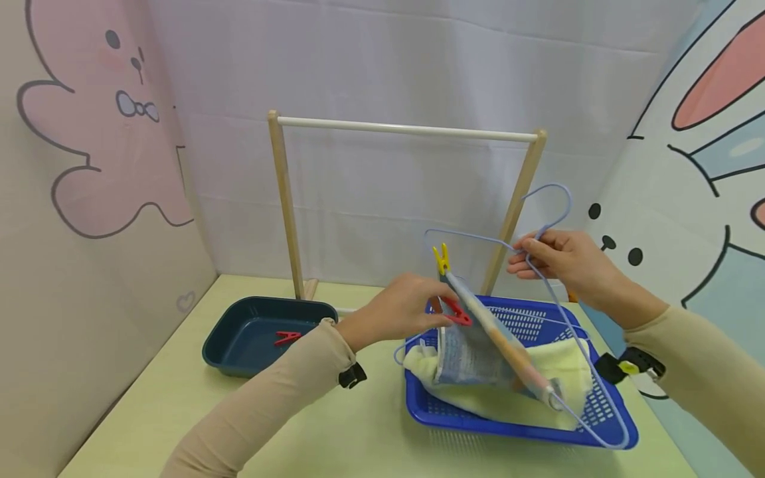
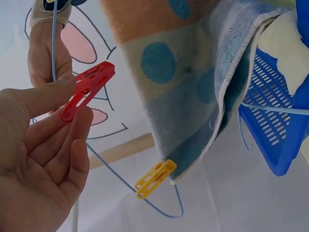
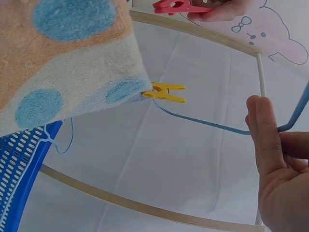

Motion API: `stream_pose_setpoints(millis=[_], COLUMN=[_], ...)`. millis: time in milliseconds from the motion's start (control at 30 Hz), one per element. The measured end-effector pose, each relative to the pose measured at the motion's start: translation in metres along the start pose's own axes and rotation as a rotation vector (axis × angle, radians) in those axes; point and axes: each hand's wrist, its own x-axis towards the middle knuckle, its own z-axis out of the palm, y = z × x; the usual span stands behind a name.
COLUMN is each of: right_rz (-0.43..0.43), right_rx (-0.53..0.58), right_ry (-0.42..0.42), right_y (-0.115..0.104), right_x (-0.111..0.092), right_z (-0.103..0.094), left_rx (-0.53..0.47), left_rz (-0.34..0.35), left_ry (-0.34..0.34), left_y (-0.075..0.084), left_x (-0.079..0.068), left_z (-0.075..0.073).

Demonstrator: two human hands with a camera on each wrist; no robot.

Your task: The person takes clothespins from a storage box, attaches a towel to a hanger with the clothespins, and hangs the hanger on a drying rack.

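Note:
My left hand [image 1: 406, 309] pinches a red clothespin [image 2: 89, 89] between thumb and fingers, beside a spotted towel [image 2: 159, 63]. That towel hangs folded over the lower bar of a blue wire hanger [image 1: 552, 292]. Near the hook, the hanger is held by my right hand [image 1: 568, 265], its thumb and fingers around the wire. A yellow clothespin [image 3: 164, 92] clips one corner of the towel to the hanger. In the head view, the towel and hanger tilt over a blue basket [image 1: 520, 435].
Inside the basket lie a pale yellow towel [image 1: 493, 405] and another wire hanger. A rack with a white rod [image 1: 406, 128] and wooden posts stands behind. At left, a dark green tray [image 1: 239, 345] holds another red clothespin [image 1: 288, 337].

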Motion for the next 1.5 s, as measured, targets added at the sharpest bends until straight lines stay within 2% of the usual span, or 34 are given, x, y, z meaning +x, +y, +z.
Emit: stream_pose_setpoints(millis=[300, 433, 700, 1033, 1233, 1500], right_rz=[0.006, 0.004, 0.011, 0.004, 0.015, 0.023], right_rx=[0.020, 0.071, 0.093, 0.111, 0.113, 0.107], right_ry=[0.051, 0.064, 0.051, 0.043, 0.029, 0.022], right_y=[0.000, 0.001, 0.001, 0.002, 0.000, 0.000], right_x=[0.003, 0.004, 0.007, 0.010, 0.011, 0.012], right_z=[0.003, 0.007, 0.009, 0.009, 0.008, 0.009], left_rx=[0.037, 0.056, 0.118, 0.106, 0.206, 0.313], left_rz=[0.079, 0.112, 0.146, 0.243, 0.322, 0.382], left_ry=[0.057, 0.045, 0.022, 0.058, 0.054, 0.023], left_y=[0.008, 0.011, 0.015, 0.027, 0.034, 0.046], left_x=[0.003, 0.005, 0.007, 0.009, 0.013, 0.020], left_z=[0.004, 0.006, 0.014, 0.020, 0.020, 0.020])
